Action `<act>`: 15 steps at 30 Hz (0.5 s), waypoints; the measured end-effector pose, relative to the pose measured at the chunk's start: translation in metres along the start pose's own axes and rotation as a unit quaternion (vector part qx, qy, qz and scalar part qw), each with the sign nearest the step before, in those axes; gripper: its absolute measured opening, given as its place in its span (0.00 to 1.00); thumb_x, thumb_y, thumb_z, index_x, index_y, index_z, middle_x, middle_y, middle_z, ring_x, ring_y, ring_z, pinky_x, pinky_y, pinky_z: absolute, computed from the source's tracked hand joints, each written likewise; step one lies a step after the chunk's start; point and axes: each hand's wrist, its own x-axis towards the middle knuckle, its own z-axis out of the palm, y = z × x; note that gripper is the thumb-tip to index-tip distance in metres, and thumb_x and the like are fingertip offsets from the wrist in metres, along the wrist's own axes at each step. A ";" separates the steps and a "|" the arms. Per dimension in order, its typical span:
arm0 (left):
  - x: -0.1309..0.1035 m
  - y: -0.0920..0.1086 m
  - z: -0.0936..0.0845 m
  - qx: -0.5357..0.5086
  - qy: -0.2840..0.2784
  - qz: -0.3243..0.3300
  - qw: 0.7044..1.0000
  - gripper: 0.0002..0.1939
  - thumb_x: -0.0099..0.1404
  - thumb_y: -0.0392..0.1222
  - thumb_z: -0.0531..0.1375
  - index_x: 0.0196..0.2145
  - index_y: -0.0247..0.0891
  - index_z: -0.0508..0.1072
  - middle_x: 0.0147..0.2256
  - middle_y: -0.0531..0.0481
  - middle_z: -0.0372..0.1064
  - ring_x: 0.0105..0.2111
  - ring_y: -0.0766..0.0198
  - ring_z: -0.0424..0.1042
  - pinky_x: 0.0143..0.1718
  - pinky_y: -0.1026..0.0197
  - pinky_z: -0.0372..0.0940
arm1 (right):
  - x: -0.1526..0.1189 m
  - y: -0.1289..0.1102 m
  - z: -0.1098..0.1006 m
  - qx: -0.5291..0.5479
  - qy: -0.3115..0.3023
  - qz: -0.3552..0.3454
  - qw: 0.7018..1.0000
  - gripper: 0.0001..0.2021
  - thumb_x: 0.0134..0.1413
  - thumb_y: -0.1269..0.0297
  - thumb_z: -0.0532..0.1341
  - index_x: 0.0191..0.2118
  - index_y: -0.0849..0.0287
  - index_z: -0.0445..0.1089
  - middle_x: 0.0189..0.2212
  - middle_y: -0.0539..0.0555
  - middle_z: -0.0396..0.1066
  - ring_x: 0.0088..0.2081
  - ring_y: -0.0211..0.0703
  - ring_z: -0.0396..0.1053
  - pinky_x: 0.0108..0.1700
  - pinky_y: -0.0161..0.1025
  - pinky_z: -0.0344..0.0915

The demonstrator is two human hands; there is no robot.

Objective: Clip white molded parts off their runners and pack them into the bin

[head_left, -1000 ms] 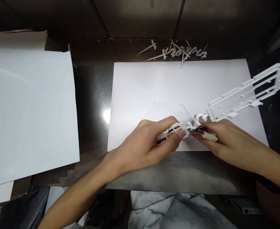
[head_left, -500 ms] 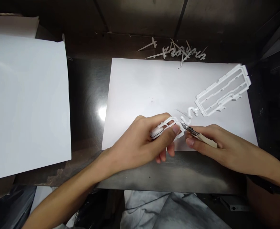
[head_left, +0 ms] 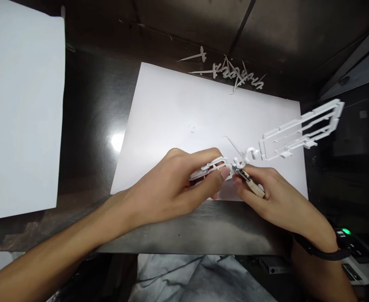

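Note:
My left hand (head_left: 184, 180) is closed on one end of a white plastic moulded frame (head_left: 216, 164), thumb on top and fingers beneath. From that end, a curved white sprue (head_left: 251, 154) with a thin spike leads to a second slotted frame (head_left: 300, 131), which sticks out to the upper right, tilted above the paper. My right hand (head_left: 275, 193) grips cutting pliers (head_left: 250, 182) with pale handles. Their metal jaws meet the joint between the near frame and the sprue; whether the blades are closed I cannot tell. My left palm hides part of the near frame.
A white sheet of paper (head_left: 171, 109) lies under my hands on a dark metal table (head_left: 90, 126). Beyond its far edge is a heap of cut white sprues (head_left: 234, 72). Another large white sheet (head_left: 20, 113) is at left. A device with a green light (head_left: 346, 231) stands lower right.
The view has shifted and turned slightly. The far frame has tilted and shows more edge-on. The pliers stay at the joint between the near frame and the sprue.

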 end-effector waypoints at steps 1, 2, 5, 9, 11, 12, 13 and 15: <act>0.000 0.000 0.000 0.006 -0.001 0.008 1.000 0.07 0.79 0.39 0.63 0.38 0.39 0.76 0.28 0.59 0.74 0.23 0.72 0.71 0.24 0.69 0.62 | 0.000 0.002 0.000 -0.018 0.010 -0.008 1.000 0.06 0.67 0.71 0.60 0.37 0.55 0.67 0.31 0.45 0.69 0.33 0.40 0.64 0.36 0.39 0.59; 0.000 0.000 0.000 0.013 -0.004 0.015 1.000 0.08 0.80 0.41 0.62 0.39 0.39 0.76 0.28 0.59 0.74 0.24 0.72 0.71 0.24 0.68 0.62 | -0.001 0.003 0.000 -0.035 0.022 -0.016 0.999 0.07 0.66 0.71 0.60 0.35 0.55 0.66 0.30 0.45 0.69 0.32 0.41 0.65 0.36 0.40 0.59; -0.002 -0.001 0.002 0.038 -0.004 0.036 0.999 0.11 0.81 0.43 0.59 0.40 0.39 0.77 0.27 0.58 0.74 0.24 0.71 0.71 0.23 0.66 0.60 | -0.002 0.007 0.000 -0.067 0.046 -0.022 0.996 0.08 0.64 0.67 0.61 0.33 0.56 0.65 0.29 0.48 0.70 0.31 0.43 0.66 0.35 0.41 0.59; -0.004 -0.004 0.008 0.078 0.029 0.073 0.994 0.10 0.80 0.41 0.60 0.41 0.36 0.78 0.26 0.58 0.73 0.22 0.73 0.69 0.24 0.65 0.59 | -0.002 0.007 -0.001 -0.084 0.077 -0.032 0.993 0.05 0.63 0.65 0.62 0.35 0.55 0.66 0.29 0.48 0.69 0.30 0.43 0.66 0.34 0.41 0.59; -0.004 -0.005 0.010 0.086 0.031 0.083 0.992 0.10 0.80 0.40 0.60 0.41 0.35 0.78 0.25 0.58 0.73 0.22 0.73 0.68 0.24 0.65 0.58 | -0.002 0.007 -0.002 -0.089 0.083 -0.036 0.992 0.04 0.62 0.65 0.62 0.36 0.55 0.66 0.31 0.48 0.69 0.31 0.43 0.66 0.35 0.41 0.60; -0.004 -0.005 0.010 0.088 0.030 0.084 0.992 0.10 0.80 0.40 0.60 0.41 0.35 0.78 0.25 0.58 0.73 0.22 0.73 0.68 0.24 0.64 0.58 | -0.002 0.007 -0.002 -0.091 0.082 -0.035 0.992 0.04 0.62 0.65 0.62 0.37 0.55 0.66 0.32 0.48 0.69 0.32 0.43 0.66 0.36 0.41 0.61; -0.003 -0.005 0.010 0.089 0.030 0.084 0.992 0.10 0.80 0.40 0.60 0.41 0.35 0.78 0.25 0.58 0.72 0.22 0.73 0.68 0.24 0.64 0.58 | -0.001 0.008 -0.002 -0.094 0.082 -0.035 0.992 0.04 0.63 0.64 0.62 0.37 0.56 0.66 0.32 0.48 0.69 0.32 0.42 0.66 0.36 0.41 0.61; -0.002 -0.006 0.010 0.090 0.032 0.083 0.992 0.10 0.80 0.40 0.59 0.40 0.36 0.77 0.25 0.58 0.72 0.22 0.73 0.68 0.24 0.64 0.58 | -0.002 0.011 -0.002 -0.100 0.084 -0.038 0.991 0.04 0.64 0.64 0.62 0.38 0.56 0.68 0.31 0.47 0.70 0.31 0.42 0.67 0.36 0.41 0.62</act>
